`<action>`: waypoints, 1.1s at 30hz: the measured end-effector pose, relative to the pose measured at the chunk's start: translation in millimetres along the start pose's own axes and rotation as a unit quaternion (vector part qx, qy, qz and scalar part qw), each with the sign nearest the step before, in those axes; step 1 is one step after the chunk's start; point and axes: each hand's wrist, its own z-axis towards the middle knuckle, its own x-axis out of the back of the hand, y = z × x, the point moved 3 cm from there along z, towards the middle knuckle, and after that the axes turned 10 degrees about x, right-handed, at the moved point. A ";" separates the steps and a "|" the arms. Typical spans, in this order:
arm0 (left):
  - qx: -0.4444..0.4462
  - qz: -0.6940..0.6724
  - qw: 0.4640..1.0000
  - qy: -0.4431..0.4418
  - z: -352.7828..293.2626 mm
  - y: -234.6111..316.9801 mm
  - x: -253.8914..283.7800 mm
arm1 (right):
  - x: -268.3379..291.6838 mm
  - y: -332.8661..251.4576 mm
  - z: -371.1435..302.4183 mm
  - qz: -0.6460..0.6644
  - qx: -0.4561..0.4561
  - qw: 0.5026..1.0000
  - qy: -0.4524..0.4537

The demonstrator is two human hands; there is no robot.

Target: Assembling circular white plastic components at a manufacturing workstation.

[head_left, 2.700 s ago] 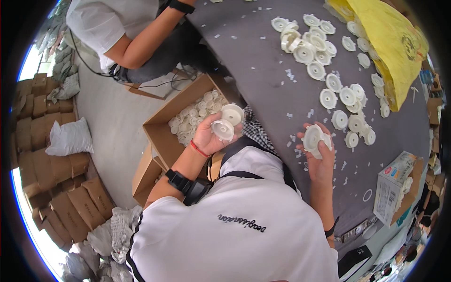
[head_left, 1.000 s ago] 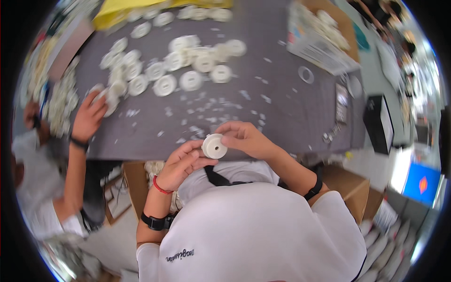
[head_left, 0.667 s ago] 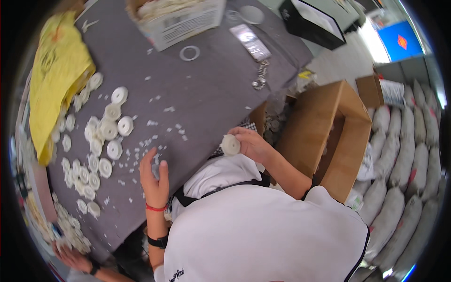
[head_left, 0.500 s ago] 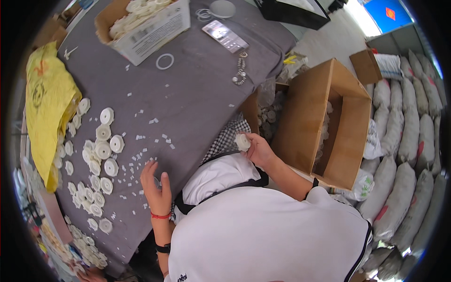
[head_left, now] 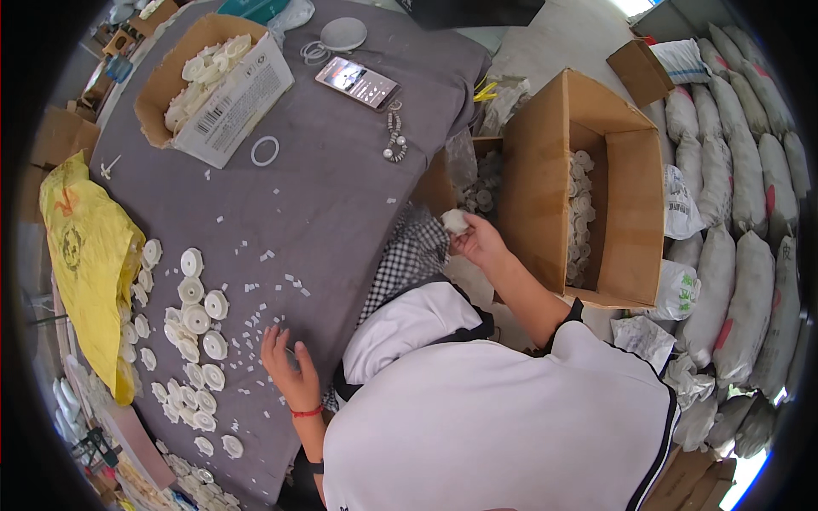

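Disc: at the fingertips of the right hand [head_left: 480, 242], the white disc [head_left: 455, 222] sits just off the edge of the surface [head_left: 332, 230].
Right hand: thumb and fingers pinch the disc.
Left hand [head_left: 292, 375]: fingers loosely spread, thumb apart, near the surface's edge; contact cannot be told.
Loose discs [head_left: 194, 318]: left of the left hand, grouped on the surface, with small white scraps [head_left: 252, 322] between.
Carton [head_left: 532, 192]: right of the right hand, open, white pieces [head_left: 579, 209] inside.
Bin [head_left: 439, 183]: just ahead of the right hand, pale pieces [head_left: 484, 199] beside or in it.
Box [head_left: 247, 106]: well ahead of the left hand, heaped with white parts [head_left: 204, 72].
Yellow bag [head_left: 85, 264]: far left of the left hand, discs along its edge.
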 end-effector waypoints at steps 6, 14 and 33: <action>0.000 -0.004 1.000 0.025 10.4 -6.3 3.7 | -1.3 -31.3 13.4 0.189 -0.008 0.958 0.214; 0.020 0.054 0.993 0.107 7.2 -49.6 2.2 | -311.1 -139.3 -180.0 -0.289 0.402 0.714 -0.495; 0.110 -0.023 0.981 0.156 7.1 -66.2 3.5 | -464.7 -47.5 -308.2 -0.052 0.223 0.394 -0.890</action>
